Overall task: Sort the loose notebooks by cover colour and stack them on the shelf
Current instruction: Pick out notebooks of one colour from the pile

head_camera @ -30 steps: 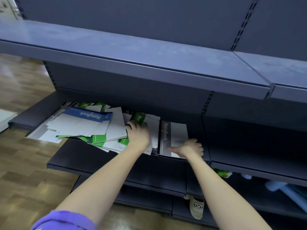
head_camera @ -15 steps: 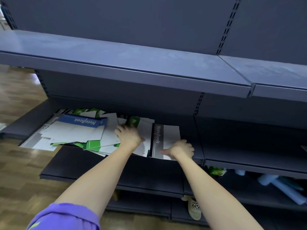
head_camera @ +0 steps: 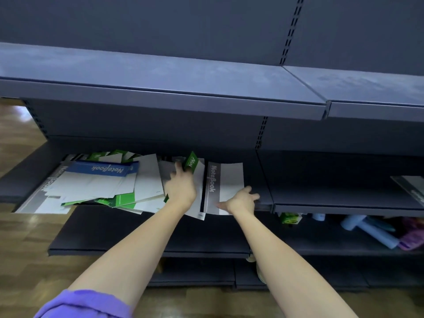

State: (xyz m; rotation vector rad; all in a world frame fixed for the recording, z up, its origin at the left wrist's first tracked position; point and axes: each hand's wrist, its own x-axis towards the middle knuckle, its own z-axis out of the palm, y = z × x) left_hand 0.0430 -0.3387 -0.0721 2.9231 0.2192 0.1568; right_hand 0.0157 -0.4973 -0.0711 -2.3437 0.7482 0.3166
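On middle shelf (head_camera: 298, 203): left hand (head_camera: 181, 189) grips green notebook (head_camera: 191, 162), tilted up; right hand (head_camera: 241, 200) flat, fingers relaxed, on grey-spined white notebook (head_camera: 223, 180).

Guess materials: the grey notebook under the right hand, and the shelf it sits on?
Grey notebook: looks like paper with a thin card cover, matte; its far edge curves slightly. Shelf: probably painted sheet metal, dark satin finish, with a folded front lip and slotted uprights behind.
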